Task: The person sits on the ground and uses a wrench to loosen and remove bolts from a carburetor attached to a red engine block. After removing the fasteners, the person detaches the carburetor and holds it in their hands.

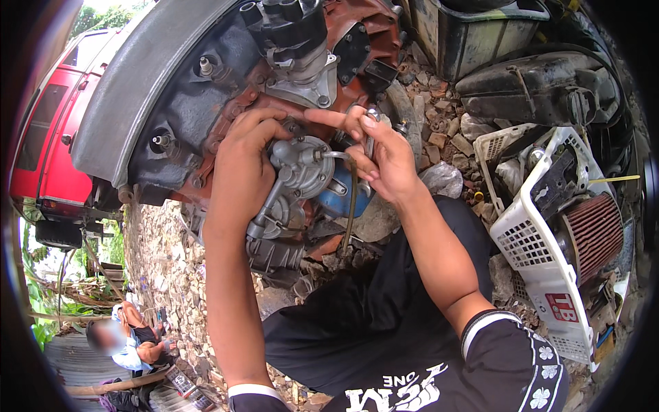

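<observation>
A round grey metal fuel pump (299, 169) sits against the side of a rust-red engine block (288, 103). My left hand (246, 154) wraps over the pump's upper left side, fingers bent and their tips partly hidden. Just to the right, my right hand (384, 147) is closed around a shiny metal wrench (371, 145), much of it covered by my fingers. Its index finger points left toward the block above the pump. A thin hose (353, 206) hangs down from the pump's outlet. Behind the hose shows a blue oil filter (343, 200).
Above the pump stands a black-capped distributor (288, 34), with spark plugs (162, 141) along the left. A white plastic basket (528, 240) of parts, a black tank (539, 86) and rubble (439, 130) lie right. A red vehicle (58, 144) and a seated person (137, 336) are left.
</observation>
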Tool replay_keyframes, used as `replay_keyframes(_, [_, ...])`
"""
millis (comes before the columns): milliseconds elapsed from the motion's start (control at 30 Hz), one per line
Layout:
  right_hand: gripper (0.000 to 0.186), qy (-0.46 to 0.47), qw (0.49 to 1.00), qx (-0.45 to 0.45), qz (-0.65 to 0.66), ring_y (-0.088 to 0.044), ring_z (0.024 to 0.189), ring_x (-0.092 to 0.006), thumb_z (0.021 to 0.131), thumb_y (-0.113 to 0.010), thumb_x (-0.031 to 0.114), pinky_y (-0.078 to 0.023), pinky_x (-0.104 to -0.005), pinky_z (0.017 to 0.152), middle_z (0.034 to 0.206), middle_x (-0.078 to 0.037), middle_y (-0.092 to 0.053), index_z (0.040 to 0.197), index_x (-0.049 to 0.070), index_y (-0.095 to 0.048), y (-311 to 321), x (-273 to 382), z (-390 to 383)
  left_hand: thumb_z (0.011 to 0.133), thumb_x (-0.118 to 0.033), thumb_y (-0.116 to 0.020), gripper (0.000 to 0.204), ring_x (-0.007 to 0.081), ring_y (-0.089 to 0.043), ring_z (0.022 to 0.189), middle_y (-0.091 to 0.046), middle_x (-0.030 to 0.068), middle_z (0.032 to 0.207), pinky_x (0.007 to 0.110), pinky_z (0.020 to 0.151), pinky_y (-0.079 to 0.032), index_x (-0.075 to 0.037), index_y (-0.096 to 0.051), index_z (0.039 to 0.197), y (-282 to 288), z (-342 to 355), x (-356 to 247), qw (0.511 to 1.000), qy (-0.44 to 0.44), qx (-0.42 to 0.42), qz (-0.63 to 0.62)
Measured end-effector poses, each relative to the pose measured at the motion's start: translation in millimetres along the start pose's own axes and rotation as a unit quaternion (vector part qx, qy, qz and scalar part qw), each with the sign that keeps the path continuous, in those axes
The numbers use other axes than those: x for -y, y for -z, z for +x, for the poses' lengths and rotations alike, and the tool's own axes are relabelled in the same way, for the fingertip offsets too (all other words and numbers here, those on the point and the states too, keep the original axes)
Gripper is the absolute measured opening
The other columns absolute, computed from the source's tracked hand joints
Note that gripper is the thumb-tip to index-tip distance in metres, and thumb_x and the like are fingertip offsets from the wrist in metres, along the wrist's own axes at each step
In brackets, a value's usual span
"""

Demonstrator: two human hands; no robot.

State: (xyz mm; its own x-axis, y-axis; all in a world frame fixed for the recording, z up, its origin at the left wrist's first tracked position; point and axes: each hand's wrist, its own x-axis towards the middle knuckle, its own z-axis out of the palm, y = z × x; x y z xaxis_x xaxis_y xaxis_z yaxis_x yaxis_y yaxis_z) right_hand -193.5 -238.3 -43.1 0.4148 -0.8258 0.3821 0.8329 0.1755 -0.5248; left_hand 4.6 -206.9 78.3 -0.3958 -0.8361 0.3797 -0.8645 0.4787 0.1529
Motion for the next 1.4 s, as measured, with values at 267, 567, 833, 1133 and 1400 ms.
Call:
replay_keyframes(267, [0.032,-0.006,1.0,-0.016,-0.011,-0.028,0.048,0.0002,0.108,-0.046,0.034,-0.024,-0.0179,0.044,0.102,-0.009,-0.071,0.094,0.007,-0.056,-4,0,-2,0.074,0.018,-0.049,0.045,0.0373,-0.062,0.115,-0.068,0.0155,0.118,0.045,0.098,-0.049,-0.002,-0.073,0.106,1,-1,-1,1.0,-0.004,-0.002,0.012])
replay_keyframes(567, [0.027,-0.105,0.988,-0.046,-0.101,-0.054,0.076,-0.0009,0.104,-0.059,0.026,-0.042,-0.0188,0.064,0.102,-0.003,-0.069,0.112,0.001,-0.064,-6,0,0,0.074,0.018,-0.05,0.046,0.0373,-0.064,0.113,-0.069,0.0149,0.114,0.045,0.098,-0.049,-0.001,-0.074,0.108,0,0,-7,1.0,-0.01,-0.012,0.018])
replay_keyframes(833, [0.022,-0.027,0.981,-0.094,-0.169,-0.063,0.108,-0.0112,0.1,-0.065,0.014,-0.047,-0.0285,0.097,0.119,-0.007,-0.072,0.117,0.001,-0.069,-11,-16,11,0.073,0.018,-0.046,0.049,0.0325,-0.065,0.117,-0.07,0.0139,0.121,0.038,0.105,-0.047,0.0,-0.075,0.108,-7,-5,6,0.993,0.043,-0.007,-0.106])
replay_keyframes(1133, [0.025,-0.132,0.97,-0.12,-0.162,-0.064,0.1,-0.0065,0.098,-0.063,0.011,-0.047,-0.0224,0.077,0.117,0.0,-0.073,0.121,0.005,-0.073,-14,-7,12,0.071,0.018,-0.043,0.053,0.0319,-0.061,0.124,-0.067,0.0148,0.128,0.037,0.11,-0.043,-0.001,-0.077,0.108,-6,-5,5,0.994,0.04,0.013,-0.102])
replay_keyframes(1400, [0.023,-0.146,0.966,-0.124,-0.171,-0.063,0.086,-0.0016,0.096,-0.063,0.009,-0.038,-0.0203,0.059,0.105,0.004,-0.075,0.116,0.007,-0.075,-3,-20,20,0.073,0.019,-0.041,0.057,0.0288,-0.054,0.133,-0.063,0.0141,0.133,0.036,0.117,-0.034,-0.001,-0.076,0.114,-2,-4,6,0.994,0.038,0.056,-0.09])
